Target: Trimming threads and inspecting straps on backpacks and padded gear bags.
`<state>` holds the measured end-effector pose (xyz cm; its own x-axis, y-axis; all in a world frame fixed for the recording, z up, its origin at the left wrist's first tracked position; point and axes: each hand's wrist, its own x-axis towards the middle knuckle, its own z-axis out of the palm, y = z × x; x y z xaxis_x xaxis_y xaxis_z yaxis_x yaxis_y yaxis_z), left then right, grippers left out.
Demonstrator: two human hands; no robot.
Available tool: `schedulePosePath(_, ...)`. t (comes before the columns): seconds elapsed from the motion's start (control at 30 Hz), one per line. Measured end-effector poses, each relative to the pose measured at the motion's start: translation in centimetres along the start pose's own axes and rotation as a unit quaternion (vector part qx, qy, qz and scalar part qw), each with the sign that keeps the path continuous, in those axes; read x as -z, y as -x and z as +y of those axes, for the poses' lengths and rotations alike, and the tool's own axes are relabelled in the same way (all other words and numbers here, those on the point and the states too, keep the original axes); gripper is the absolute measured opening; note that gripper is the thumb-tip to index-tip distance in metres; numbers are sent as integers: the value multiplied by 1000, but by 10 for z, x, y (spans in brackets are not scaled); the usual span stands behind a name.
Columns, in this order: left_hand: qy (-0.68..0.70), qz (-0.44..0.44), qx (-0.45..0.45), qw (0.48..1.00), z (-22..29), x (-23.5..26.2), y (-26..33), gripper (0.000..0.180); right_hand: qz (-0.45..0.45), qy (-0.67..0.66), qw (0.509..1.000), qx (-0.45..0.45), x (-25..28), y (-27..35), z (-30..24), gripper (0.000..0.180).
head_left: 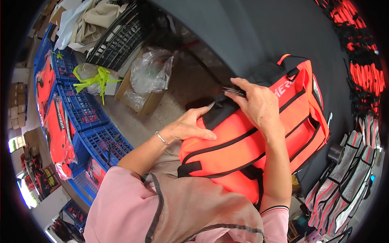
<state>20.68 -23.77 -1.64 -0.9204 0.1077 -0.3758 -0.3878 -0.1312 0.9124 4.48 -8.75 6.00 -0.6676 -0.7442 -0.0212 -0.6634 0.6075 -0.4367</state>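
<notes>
A bright orange bag (231,150) with black trim and straps lies tilted across my lap and the edge of the dark table. My left hand (187,126) grips its left end by a black panel, the thumb pressed on the orange cloth and the fingertips at the black edge. In my right hand (259,107) is a small pair of thread snips (235,91), held over the black edge of the bag. The blades' exact contact with the cloth is too small to make out. A black handle (293,61) stands up at the bag's far right corner.
Blue plastic crates (87,105) with wrapped orange goods stand at left. Beyond my left hand is a cardboard box (139,101) with clear plastic bags, near a black crate (117,44). The dark table (259,32) spans the far side; orange and grey strap bundles (340,174) line the right.
</notes>
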Motion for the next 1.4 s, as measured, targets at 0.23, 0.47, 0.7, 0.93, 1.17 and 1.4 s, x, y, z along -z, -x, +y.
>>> schedulePosePath(0.23, -130, 164, -50, 977, -1, -26, 6, 61, -6, -251, 965, -68, -10, 16, 39, 30)
schedulePosePath(0.47, -198, 213, -147, 945, -2, -32, 2, 61, 32, -361, 930, -65, -11, 22, 54, 27)
schedulePosePath(0.7, -254, 215, -242, 911, 57, -7, -37, 76, 203, -633, 737, -125, -14, 27, 81, 7)
schedulePosePath(0.93, -455, 142, -341, 810, 87, 3, -103, 29, 270, -640, 700, -163, -21, 22, 73, 15)
schedulePosePath(1.17, -180, 43, -39, 982, 95, 32, -115, 28, 256, -558, 775, -146, -27, 19, 71, 13)
schedulePosePath(1.4, -146, 9, -20, 989, 93, 46, -111, 34, 108, -73, 978, 162, -25, 32, 52, 26)
